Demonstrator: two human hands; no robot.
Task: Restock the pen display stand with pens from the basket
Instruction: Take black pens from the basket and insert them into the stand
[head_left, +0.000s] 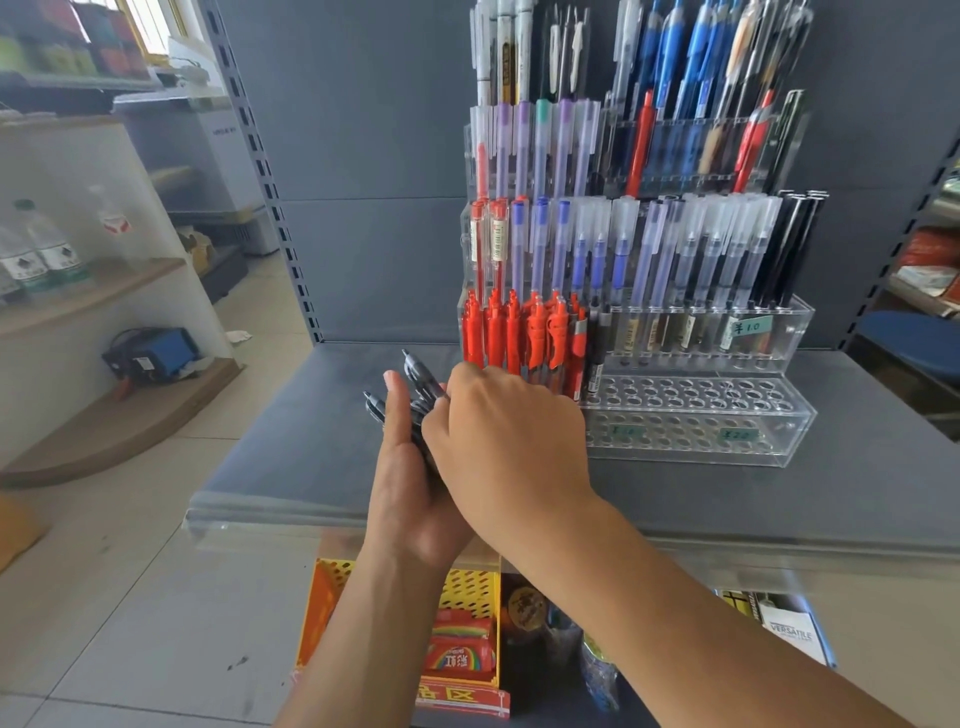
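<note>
Head view: the left hand (410, 499) holds a bundle of dark pens (415, 384) above the grey shelf (311, 447), fingers extended along the bundle. The right hand (509, 441) covers the bundle; its fingers pinch one pen. The clear pen display stand (685, 415) stands just beside, front rows unfilled.

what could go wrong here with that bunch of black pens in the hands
The left hand holds several black pens loosely fanned while the right hand picks at them; one could slip onto the shelf or floor. Reaching for the stand's empty front holes, the right hand might also knock the tightly packed red pens beside it.
</note>
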